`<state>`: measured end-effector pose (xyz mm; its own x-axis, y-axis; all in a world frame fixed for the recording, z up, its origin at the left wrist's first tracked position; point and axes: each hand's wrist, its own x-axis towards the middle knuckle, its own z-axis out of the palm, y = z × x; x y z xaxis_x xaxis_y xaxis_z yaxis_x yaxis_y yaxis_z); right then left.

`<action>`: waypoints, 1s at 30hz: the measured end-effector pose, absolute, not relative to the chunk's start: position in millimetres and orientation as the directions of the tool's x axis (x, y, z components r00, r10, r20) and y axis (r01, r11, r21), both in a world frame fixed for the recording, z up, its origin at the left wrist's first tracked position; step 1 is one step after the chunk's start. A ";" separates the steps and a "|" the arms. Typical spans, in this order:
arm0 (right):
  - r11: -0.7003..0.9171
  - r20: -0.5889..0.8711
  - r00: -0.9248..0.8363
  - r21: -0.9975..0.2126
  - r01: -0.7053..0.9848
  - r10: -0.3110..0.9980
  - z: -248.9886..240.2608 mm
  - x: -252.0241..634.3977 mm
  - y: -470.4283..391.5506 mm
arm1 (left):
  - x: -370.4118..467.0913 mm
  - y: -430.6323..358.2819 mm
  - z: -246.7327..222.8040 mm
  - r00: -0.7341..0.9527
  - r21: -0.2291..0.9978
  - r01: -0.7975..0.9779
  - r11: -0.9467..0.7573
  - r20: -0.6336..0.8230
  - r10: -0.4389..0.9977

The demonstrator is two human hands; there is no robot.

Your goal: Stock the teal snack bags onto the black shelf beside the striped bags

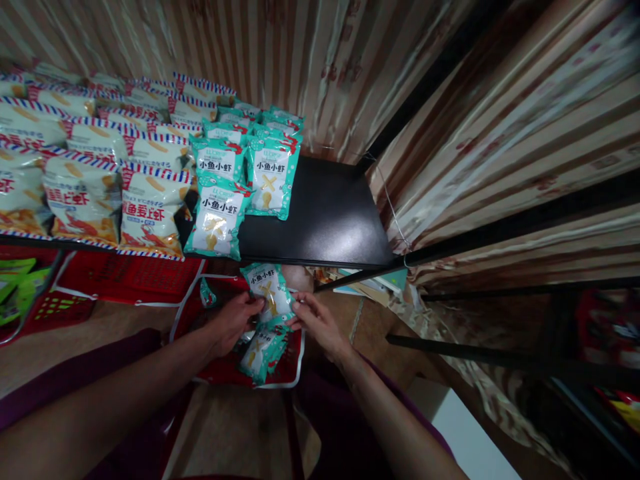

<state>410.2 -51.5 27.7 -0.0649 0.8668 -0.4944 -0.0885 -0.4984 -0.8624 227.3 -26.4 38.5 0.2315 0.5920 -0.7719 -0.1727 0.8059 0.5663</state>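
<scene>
Between my two hands is a teal and white snack bag (271, 293), held above a red shopping basket (295, 353). My left hand (237, 319) is closed on the bag's left edge. On its right edge, the fingers of my right hand (316, 320) are closed too. More teal snack bags (260, 353) lie in the basket below. On the black shelf (320, 220) in front of me, teal snack bags (217, 220) stand in two rows, the left row reaching nearer the shelf's front edge. White snack bags with red and blue striped edges (153, 213) fill the shelf's left part.
Other red baskets (135, 273) stand under the shelf to the left, one holding green packets (20, 287). Black metal posts (425, 87) and a patterned curtain (310, 60) bound the shelf. At lower right is a white box-like surface (470, 427).
</scene>
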 end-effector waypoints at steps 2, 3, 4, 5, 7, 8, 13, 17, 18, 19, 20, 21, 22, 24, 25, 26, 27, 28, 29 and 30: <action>-0.458 -0.457 -0.020 -0.888 -0.043 0.889 26.5 412.8 -51.1 | 227.2 -28.3 38.3 0.249 0.569 -0.131 0.812 -0.774 0.582; -0.433 -0.433 -0.008 -0.901 -0.019 0.902 25.6 413.6 -51.2 | 227.3 -29.8 37.5 0.264 0.570 -0.105 0.815 -0.774 0.576; -0.415 -0.415 -0.006 -0.910 -0.002 0.910 24.7 413.8 -51.5 | 227.5 -31.7 35.9 0.280 0.575 -0.081 0.814 -0.771 0.572; -0.410 -0.410 -0.013 -0.912 0.005 0.912 24.1 413.5 -52.0 | 227.7 -34.0 33.6 0.301 0.584 -0.057 0.810 -0.763 0.572; -0.428 -0.427 -0.038 -0.904 -0.014 0.903 23.8 412.1 -53.4 | 228.3 -38.8 26.5 0.351 0.617 -0.027 0.786 -0.731 0.585; -0.444 -0.443 -0.052 -0.895 -0.034 0.895 24.1 411.2 -54.1 | 228.6 -40.9 22.1 0.401 0.642 -0.015 0.766 -0.698 0.593; -0.479 -0.469 -0.114 -0.874 -0.087 0.876 29.0 411.2 -53.1 | 229.5 -42.7 6.7 0.458 0.778 0.056 0.626 -0.577 0.676; -0.368 -0.335 -0.186 -0.912 -0.183 0.924 40.3 419.1 -47.3 | 228.0 -39.6 24.0 0.390 0.897 0.273 0.346 -0.432 0.813; -0.336 -0.298 -0.199 -0.921 -0.197 0.934 44.1 422.0 -46.0 | 227.5 -39.4 31.6 0.375 0.905 0.330 0.270 -0.388 0.842; -0.311 -0.269 -0.211 -0.930 -0.198 0.940 47.7 425.1 -44.9 | 227.2 -39.3 39.4 0.370 0.906 0.372 0.201 -0.344 0.863; -0.291 -0.248 -0.221 -0.938 -0.189 0.943 50.9 428.1 -44.1 | 227.1 -39.2 46.7 0.381 0.907 0.396 0.142 -0.303 0.873; -0.276 -0.233 -0.226 -0.945 -0.178 0.946 53.4 430.9 -43.6 | 227.4 -38.8 53.0 0.396 0.907 0.410 0.095 -0.271 0.877; -0.264 -0.223 -0.225 -0.949 -0.172 0.948 55.2 433.3 -43.3 | 228.2 -37.9 58.2 0.408 0.908 0.415 0.059 -0.244 0.880; -0.251 -0.214 -0.207 -0.951 -0.178 0.955 56.4 436.1 -42.9 | 232.0 -33.9 65.0 0.400 0.907 0.422 0.012 -0.198 0.895; -0.243 -0.209 -0.190 -0.953 -0.181 0.959 56.3 436.5 -42.7 | 234.9 -30.9 67.1 0.383 0.907 0.422 -0.005 -0.173 0.908; -0.234 -0.204 -0.170 -0.956 -0.178 0.964 56.2 436.2 -42.3 | 238.6 -27.1 68.8 0.360 0.908 0.419 -0.023 -0.143 0.922; -0.225 -0.201 -0.150 -0.960 -0.166 0.968 56.2 435.4 -41.6 | 242.8 -22.8 70.5 0.336 0.911 0.411 -0.042 -0.108 0.936; -0.213 -0.196 -0.124 -0.966 -0.144 0.973 56.8 434.1 -40.5 | 247.4 -18.3 72.4 0.316 0.914 0.400 -0.066 -0.070 0.946; -0.199 -0.190 -0.089 -0.973 -0.116 0.978 57.8 432.5 -39.2 | 252.1 -13.8 74.6 0.298 0.916 0.390 -0.091 -0.032 0.954; -0.185 -0.182 -0.047 -0.979 -0.085 0.982 59.5 430.6 -37.5 | 256.7 -9.5 77.2 0.289 0.917 0.380 -0.121 0.007 0.957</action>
<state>430.6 -37.5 59.5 -0.0474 0.9822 -0.1820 -0.0846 -0.1855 -0.9790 256.7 -9.5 77.2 0.2888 0.9574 0.0069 0.3804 -0.1213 0.9168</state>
